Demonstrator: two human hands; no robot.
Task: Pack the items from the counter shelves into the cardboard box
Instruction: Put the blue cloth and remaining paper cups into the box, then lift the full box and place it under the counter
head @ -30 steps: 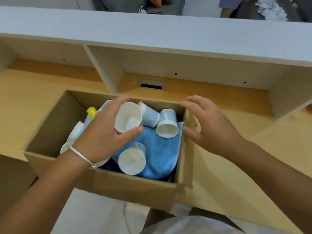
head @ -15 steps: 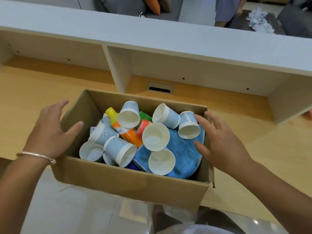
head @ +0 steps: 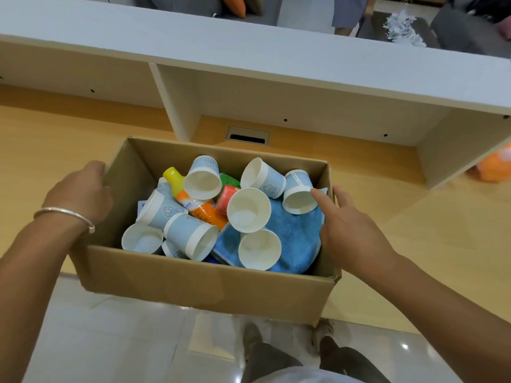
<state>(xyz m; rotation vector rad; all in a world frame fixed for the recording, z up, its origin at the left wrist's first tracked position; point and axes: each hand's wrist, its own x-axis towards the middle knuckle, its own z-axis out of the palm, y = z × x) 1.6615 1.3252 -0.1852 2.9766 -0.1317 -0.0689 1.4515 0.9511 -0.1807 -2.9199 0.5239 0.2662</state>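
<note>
The open cardboard box [head: 207, 283] sits on the wooden counter, its near end past the counter's edge. Inside lie several blue-and-white paper cups [head: 249, 210], a blue cloth [head: 296, 236], an orange bottle with a yellow cap [head: 193, 203], and a red item [head: 226, 197] and a green item [head: 229, 179], both partly hidden. My left hand [head: 80, 194] grips the outside of the box's left wall with curled fingers. My right hand [head: 345, 230] straddles the right wall, one digit inside touching a cup [head: 297, 194], the others outside.
Grey shelf compartments [head: 276, 64] with a divider [head: 177, 100] run behind the box, with a cable slot [head: 247, 136] in the counter. An orange object [head: 495, 167] sits at the far right. My feet [head: 290, 349] stand on the glossy floor below. People stand beyond the counter.
My left hand let go of a cup inside the box and now grips the left wall. My right hand settled onto the right wall. The box sits nearer to me.
</note>
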